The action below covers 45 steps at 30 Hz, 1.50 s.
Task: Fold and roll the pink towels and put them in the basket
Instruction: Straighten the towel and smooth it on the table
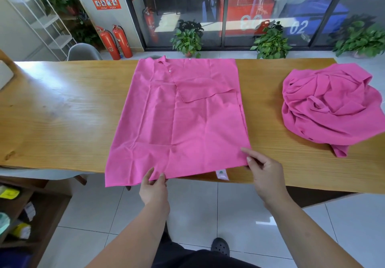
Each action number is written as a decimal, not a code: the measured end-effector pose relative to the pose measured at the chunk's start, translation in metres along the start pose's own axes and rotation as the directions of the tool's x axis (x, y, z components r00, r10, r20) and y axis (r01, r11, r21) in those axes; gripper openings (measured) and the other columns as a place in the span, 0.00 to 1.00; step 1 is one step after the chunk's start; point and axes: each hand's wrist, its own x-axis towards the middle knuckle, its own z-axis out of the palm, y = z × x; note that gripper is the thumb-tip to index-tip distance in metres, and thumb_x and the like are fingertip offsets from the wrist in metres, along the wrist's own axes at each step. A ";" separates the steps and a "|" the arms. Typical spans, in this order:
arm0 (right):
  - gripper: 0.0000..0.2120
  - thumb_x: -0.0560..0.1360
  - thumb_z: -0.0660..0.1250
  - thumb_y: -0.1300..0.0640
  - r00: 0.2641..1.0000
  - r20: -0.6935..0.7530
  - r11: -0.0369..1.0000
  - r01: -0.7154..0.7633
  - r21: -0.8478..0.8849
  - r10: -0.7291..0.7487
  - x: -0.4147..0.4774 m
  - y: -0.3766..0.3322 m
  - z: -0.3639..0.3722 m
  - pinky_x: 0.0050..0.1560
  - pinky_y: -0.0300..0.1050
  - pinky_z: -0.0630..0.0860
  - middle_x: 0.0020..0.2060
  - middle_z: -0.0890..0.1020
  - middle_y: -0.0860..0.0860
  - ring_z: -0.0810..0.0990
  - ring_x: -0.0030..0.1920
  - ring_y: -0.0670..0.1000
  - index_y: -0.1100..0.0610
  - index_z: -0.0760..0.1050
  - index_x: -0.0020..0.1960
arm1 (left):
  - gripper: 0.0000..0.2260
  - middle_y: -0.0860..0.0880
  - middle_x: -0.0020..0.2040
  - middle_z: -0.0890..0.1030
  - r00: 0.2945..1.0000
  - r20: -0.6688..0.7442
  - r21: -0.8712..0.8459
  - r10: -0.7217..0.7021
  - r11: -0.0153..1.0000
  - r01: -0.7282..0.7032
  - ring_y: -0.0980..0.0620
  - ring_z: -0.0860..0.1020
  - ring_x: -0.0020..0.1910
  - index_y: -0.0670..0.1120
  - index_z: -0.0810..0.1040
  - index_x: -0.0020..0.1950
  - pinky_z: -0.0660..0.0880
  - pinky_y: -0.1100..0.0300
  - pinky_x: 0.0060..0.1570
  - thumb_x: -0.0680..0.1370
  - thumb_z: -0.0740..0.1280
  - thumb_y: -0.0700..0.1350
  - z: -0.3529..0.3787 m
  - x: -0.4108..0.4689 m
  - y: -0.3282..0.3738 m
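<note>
Pink towel [183, 126] is being pinched on the wooden table [62, 111]: its near edge by the left hand [154, 190], its near right corner by the right hand [265, 174]

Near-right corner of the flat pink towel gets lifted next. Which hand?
Right hand: its fingers touch that corner of the flat pink towel. Left hand holds the near edge nearer the middle.

The flat towel [179, 122] and the crumpled pile [331, 105] on the right are both matt pink cloth, kinda soft looking, lying on a grainy wood table [62, 111] with a slight sheen, over glossy white floor tiles [208, 215].
</note>
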 end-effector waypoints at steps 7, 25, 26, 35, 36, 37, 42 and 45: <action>0.16 0.84 0.64 0.67 0.952 -0.034 0.950 -0.304 -0.064 0.303 -0.002 0.032 0.006 0.46 0.39 0.84 0.57 0.87 0.55 0.86 0.42 0.48 0.49 0.85 0.57 | 0.20 0.45 0.55 0.86 0.998 0.059 0.148 -0.012 0.989 0.003 0.59 0.82 0.46 0.49 0.80 0.72 0.74 0.60 0.50 0.80 0.75 0.41 -0.003 0.002 -0.002; 0.19 0.83 0.68 0.63 0.977 0.056 0.945 0.212 -0.247 -0.205 -0.012 -0.010 0.011 0.48 0.34 0.77 0.56 0.85 0.39 0.81 0.46 0.37 0.44 0.82 0.69 | 0.19 0.48 0.54 0.84 0.999 0.033 0.316 0.021 0.948 -0.031 0.49 0.84 0.49 0.54 0.81 0.68 0.77 0.54 0.52 0.78 0.78 0.46 -0.016 0.016 -0.004; 0.19 0.83 0.68 0.63 0.991 0.004 0.945 0.130 -0.299 -0.135 -0.010 0.002 0.006 0.41 0.37 0.76 0.52 0.86 0.44 0.80 0.38 0.38 0.43 0.82 0.67 | 0.18 0.48 0.55 0.84 0.999 0.030 0.324 0.027 0.945 -0.035 0.49 0.84 0.49 0.56 0.81 0.66 0.77 0.54 0.51 0.77 0.78 0.46 -0.017 0.017 -0.003; 0.22 0.84 0.66 0.67 0.935 -0.045 0.936 -0.350 0.040 0.352 -0.034 0.075 -0.016 0.58 0.45 0.82 0.62 0.85 0.47 0.86 0.56 0.45 0.42 0.81 0.67 | 0.21 0.48 0.57 0.85 0.993 0.094 0.297 -0.072 0.954 0.041 0.52 0.86 0.49 0.52 0.80 0.70 0.81 0.55 0.54 0.78 0.78 0.45 -0.024 0.014 -0.010; 0.22 0.83 0.67 0.67 0.927 -0.037 0.924 -0.368 0.100 0.373 -0.035 0.080 -0.018 0.64 0.50 0.80 0.64 0.84 0.47 0.85 0.60 0.46 0.42 0.81 0.66 | 0.21 0.47 0.58 0.85 0.992 0.095 0.273 -0.087 0.960 0.058 0.52 0.86 0.47 0.52 0.80 0.70 0.81 0.57 0.51 0.78 0.78 0.44 -0.026 0.014 -0.010; 0.21 0.83 0.69 0.65 0.918 -0.010 0.908 -0.392 0.148 0.397 -0.037 0.082 -0.018 0.67 0.53 0.78 0.66 0.83 0.47 0.84 0.63 0.48 0.42 0.81 0.66 | 0.21 0.46 0.58 0.85 0.989 0.104 0.245 -0.104 0.967 0.076 0.52 0.85 0.46 0.52 0.80 0.70 0.81 0.58 0.50 0.78 0.78 0.43 -0.028 0.013 -0.008; 0.18 0.81 0.72 0.56 0.877 0.159 0.864 -0.476 0.166 0.453 -0.059 0.083 0.009 0.76 0.58 0.70 0.70 0.78 0.43 0.78 0.70 0.50 0.37 0.83 0.66 | 0.25 0.44 0.57 0.86 0.945 0.259 0.115 -0.200 0.978 0.176 0.47 0.86 0.49 0.49 0.77 0.74 0.82 0.50 0.62 0.79 0.76 0.37 -0.038 0.021 -0.010; 0.20 0.78 0.74 0.52 0.855 0.212 0.838 -0.511 0.190 0.473 -0.072 0.079 0.046 0.79 0.58 0.66 0.70 0.80 0.50 0.78 0.71 0.49 0.35 0.81 0.67 | 0.27 0.39 0.58 0.85 0.904 0.352 0.178 -0.243 0.965 0.190 0.44 0.87 0.54 0.52 0.75 0.75 0.79 0.47 0.67 0.79 0.75 0.34 -0.050 0.031 -0.002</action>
